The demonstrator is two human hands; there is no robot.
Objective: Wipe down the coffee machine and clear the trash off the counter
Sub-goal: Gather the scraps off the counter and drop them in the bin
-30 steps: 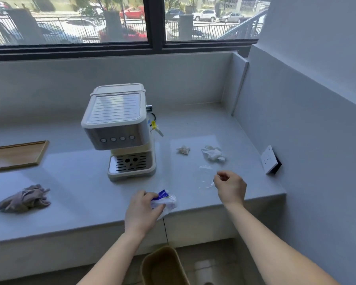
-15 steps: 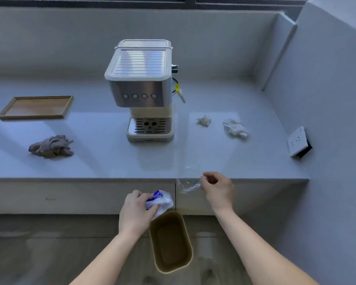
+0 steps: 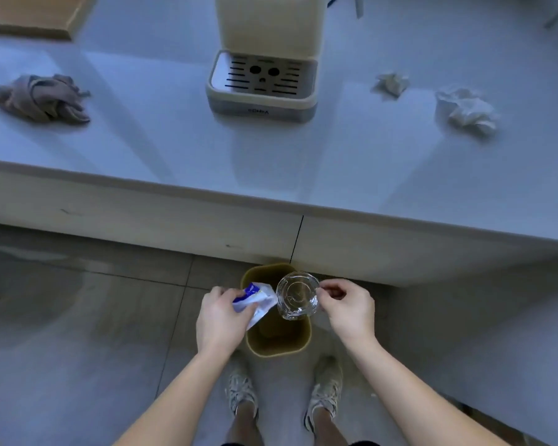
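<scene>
Over the olive trash bin (image 3: 273, 344) on the floor, my left hand (image 3: 219, 318) grips a crumpled white and blue wrapper (image 3: 255, 299). My right hand (image 3: 350, 309) pinches a clear plastic cup lid (image 3: 297, 296) by its rim, above the bin's mouth. The cream coffee machine (image 3: 264, 59) stands on the grey counter (image 3: 174, 149); only its lower body and drip tray show. Two crumpled white tissues, a small one (image 3: 392, 85) and a larger one (image 3: 466, 109), lie to its right. A grey-brown cloth (image 3: 42, 98) lies bunched at the counter's left.
A wooden tray (image 3: 36, 16) sits at the counter's far left corner. The counter's front edge (image 3: 271, 204) runs across the view above the bin. My two shoes (image 3: 284, 397) stand on the tiled floor just behind the bin.
Both hands came down off the counter edge to above the bin, carrying the wrapper and the clear lid. My view has tilted down toward the floor.
</scene>
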